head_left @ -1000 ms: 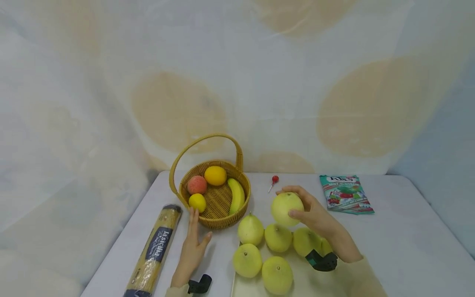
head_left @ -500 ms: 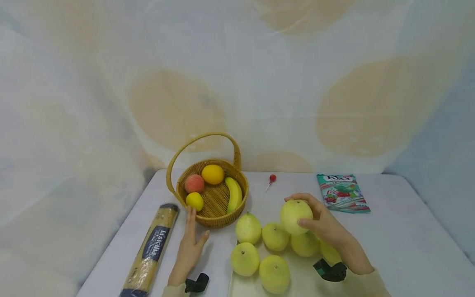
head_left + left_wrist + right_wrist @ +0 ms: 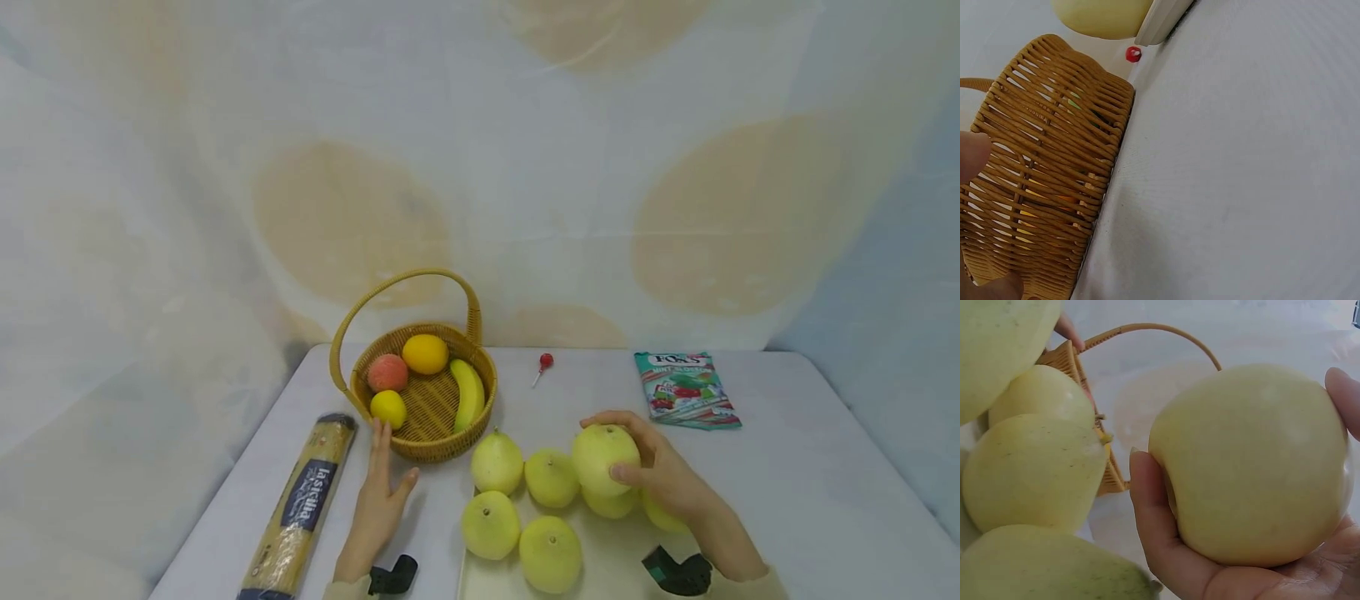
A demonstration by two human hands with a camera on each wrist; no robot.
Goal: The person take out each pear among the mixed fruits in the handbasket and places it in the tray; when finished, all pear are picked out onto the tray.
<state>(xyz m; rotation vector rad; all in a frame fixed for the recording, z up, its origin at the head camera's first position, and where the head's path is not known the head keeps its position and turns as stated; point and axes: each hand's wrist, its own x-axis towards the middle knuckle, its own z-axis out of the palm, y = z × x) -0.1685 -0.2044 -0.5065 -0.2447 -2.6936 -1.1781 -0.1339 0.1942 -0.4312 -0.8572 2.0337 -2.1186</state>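
Note:
My right hand (image 3: 660, 475) grips a pale yellow-green pomelo (image 3: 600, 457), thumb on the near side and fingers around the far side. It is just above other pomelos (image 3: 551, 554) in a cream tray (image 3: 487, 581), partly covering those behind. In the right wrist view the held pomelo (image 3: 1250, 465) looks smooth and round. My left hand (image 3: 377, 504) lies with fingers extended, tips at the near left rim of a wicker basket (image 3: 431, 452). Inside the basket are a banana (image 3: 468, 396), a peach (image 3: 387, 373), an orange-yellow fruit (image 3: 426, 354) and a lemon-yellow fruit (image 3: 388, 409).
A long pack of spaghetti (image 3: 303, 504) lies left of my left hand. Behind the tray is a red lollipop (image 3: 545, 362), and a green candy bag (image 3: 686, 390) lies at the back right. The basket's tall handle (image 3: 405, 277) arches upward. Cloth hangs behind the table.
My right hand has lowered the pomelo and drawn it back to the right, over the tray. The left hand stays at the basket rim. The whole view has shifted slightly.

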